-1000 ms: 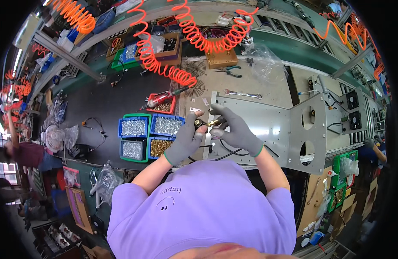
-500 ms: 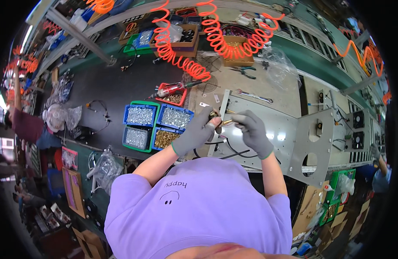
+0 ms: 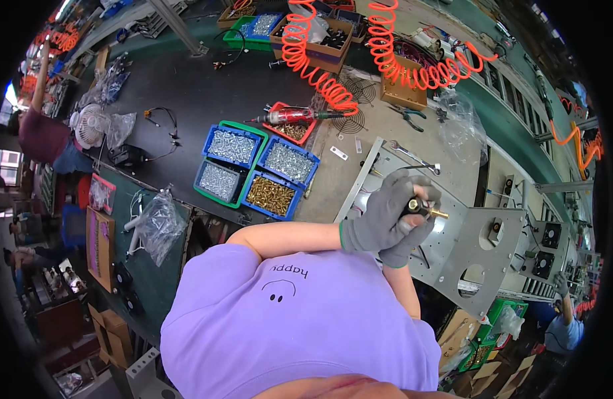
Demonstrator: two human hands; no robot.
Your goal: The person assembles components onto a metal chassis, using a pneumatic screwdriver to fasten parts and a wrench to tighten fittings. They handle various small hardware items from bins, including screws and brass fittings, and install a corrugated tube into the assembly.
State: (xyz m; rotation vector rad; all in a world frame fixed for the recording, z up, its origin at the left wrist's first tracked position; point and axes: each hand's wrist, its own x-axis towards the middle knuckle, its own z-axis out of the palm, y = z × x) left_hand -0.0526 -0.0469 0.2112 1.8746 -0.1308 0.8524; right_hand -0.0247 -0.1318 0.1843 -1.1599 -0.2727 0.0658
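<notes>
Both my hands wear grey gloves with bare fingertips and meet above the grey metal chassis (image 3: 446,246). My left hand (image 3: 379,216) is closed on a black and brass fitting (image 3: 414,205) with a hex-shaped brass end. A thin brass stem (image 3: 440,214) points out to the right beside it. My right hand (image 3: 407,247) lies under and behind the left, closed around the same fitting. Most of its fingers are hidden. A combination wrench (image 3: 416,158) rests by the far edge of the chassis.
Blue bins of silver screws (image 3: 232,145) and brass screws (image 3: 270,194) stand to the left. A red power screwdriver (image 3: 293,116) lies across a red bin. Pliers (image 3: 409,118) and coiled orange hoses (image 3: 412,76) are at the back. A co-worker (image 3: 564,326) is at the far right.
My hands were apart with brass pieces between their fingertips; now they overlap around the fitting, farther right in the picture. The view has turned, shifting the bench.
</notes>
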